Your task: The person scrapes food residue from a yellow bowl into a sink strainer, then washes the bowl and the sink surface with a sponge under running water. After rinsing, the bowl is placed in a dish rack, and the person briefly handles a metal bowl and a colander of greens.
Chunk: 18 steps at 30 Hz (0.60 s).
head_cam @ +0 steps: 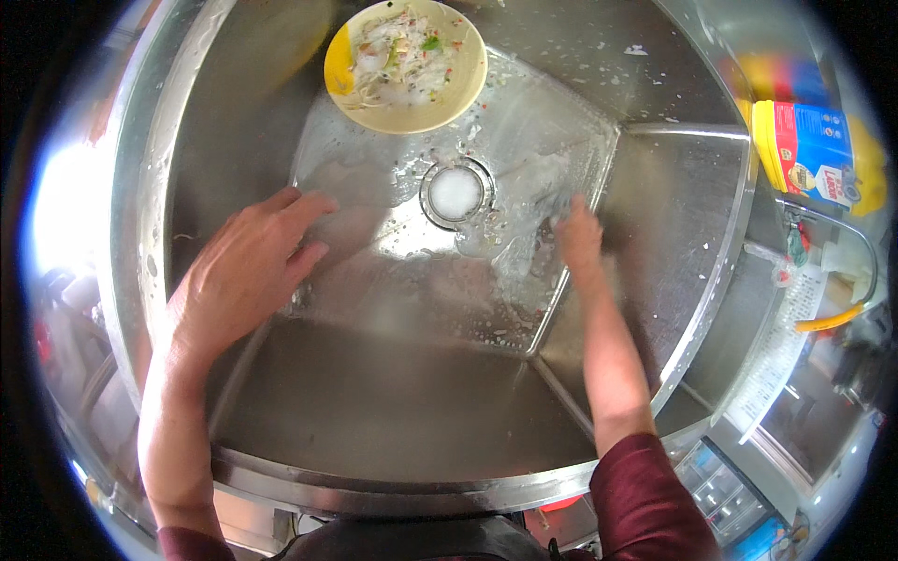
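Observation:
Both of my hands are inside a deep stainless steel sink (393, 407). My left hand (245, 266) hovers over the left side with fingers apart and nothing held. My right hand (581, 235) is low near the right edge of the sink floor, blurred; whether it holds anything cannot be told. Between them lies the round drain (456, 195), with white foam in its middle. Water and small food scraps are spread around it. A cream and yellow bowl (407, 119) with wet food scraps (403, 59) stands beyond the drain.
A yellow jug (810, 154) with a red and blue label is beyond the sink's right rim (729, 280). Near it are a hose with an orange end (831, 321) and a white sheet bearing writing (779, 357). White residue sticks to the far wall.

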Motion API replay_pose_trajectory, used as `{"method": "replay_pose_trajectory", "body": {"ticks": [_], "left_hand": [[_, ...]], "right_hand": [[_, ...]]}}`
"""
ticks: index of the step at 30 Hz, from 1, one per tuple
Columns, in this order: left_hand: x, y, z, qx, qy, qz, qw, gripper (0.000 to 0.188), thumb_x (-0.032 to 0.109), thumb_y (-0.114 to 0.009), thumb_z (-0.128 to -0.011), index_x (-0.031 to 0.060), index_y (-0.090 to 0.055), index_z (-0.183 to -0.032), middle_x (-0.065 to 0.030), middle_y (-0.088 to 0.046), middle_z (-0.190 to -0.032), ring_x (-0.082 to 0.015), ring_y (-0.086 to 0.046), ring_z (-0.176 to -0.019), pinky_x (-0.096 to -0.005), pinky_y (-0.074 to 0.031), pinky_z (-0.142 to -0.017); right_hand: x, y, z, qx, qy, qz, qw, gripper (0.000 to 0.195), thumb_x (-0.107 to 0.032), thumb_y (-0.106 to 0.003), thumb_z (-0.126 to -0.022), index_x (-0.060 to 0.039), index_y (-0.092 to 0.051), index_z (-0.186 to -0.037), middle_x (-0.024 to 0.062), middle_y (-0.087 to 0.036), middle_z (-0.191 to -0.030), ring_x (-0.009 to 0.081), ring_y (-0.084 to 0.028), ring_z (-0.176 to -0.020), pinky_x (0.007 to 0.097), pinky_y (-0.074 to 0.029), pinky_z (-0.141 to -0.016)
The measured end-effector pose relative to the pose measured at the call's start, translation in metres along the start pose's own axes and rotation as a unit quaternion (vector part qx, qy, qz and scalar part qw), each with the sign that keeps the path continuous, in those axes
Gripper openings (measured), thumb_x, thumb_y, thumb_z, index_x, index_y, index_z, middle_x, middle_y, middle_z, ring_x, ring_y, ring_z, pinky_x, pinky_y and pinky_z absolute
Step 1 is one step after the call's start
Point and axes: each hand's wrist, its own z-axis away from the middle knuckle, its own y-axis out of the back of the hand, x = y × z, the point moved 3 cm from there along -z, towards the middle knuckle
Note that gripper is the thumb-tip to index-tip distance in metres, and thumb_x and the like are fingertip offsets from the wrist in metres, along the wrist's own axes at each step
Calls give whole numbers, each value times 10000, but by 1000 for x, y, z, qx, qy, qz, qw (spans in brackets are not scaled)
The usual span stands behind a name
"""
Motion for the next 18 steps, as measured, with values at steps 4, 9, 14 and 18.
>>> {"method": "replay_pose_trajectory", "body": {"ticks": [4,9,14,18], "left_hand": [[-2,-1,2,1,3,-5,1000,339,150,-579,-864,87,-511,-1190,-132,-576,-1113,-320,-552,-1037,-407,-429,-903],[5,7,-3,-40,8,23,999,345,161,-580,-864,88,-510,-1193,-139,-562,-1168,-324,-531,-1100,-395,-418,-953],[1,5,-3,-27,10,19,999,339,157,-580,-853,84,-516,-1178,-179,-569,-1153,-340,-541,-1083,-411,-425,-944],[-4,6,-5,-32,15,34,999,316,147,-576,-843,78,-528,-1148,-187,-585,-1113,-368,-553,-1051,-426,-437,-920]], "right_hand": [[-62,-9,63,-110,-113,-181,971,484,-108,-642,-767,8,-399,-1168,226,-612,-889,393,-622,-922,435,-540,-667],[-110,-22,58,-97,-168,-527,828,414,-10,-600,-787,12,-390,-1143,210,-499,-1126,305,-610,-896,404,-614,-596],[-150,4,52,-49,-196,-586,784,322,0,-581,-788,11,-411,-1061,206,-515,-1043,255,-615,-897,355,-603,-522],[-162,39,106,-228,-15,-365,903,360,-130,-579,-818,-13,-457,-1136,203,-606,-979,234,-649,-833,380,-558,-620]]}}
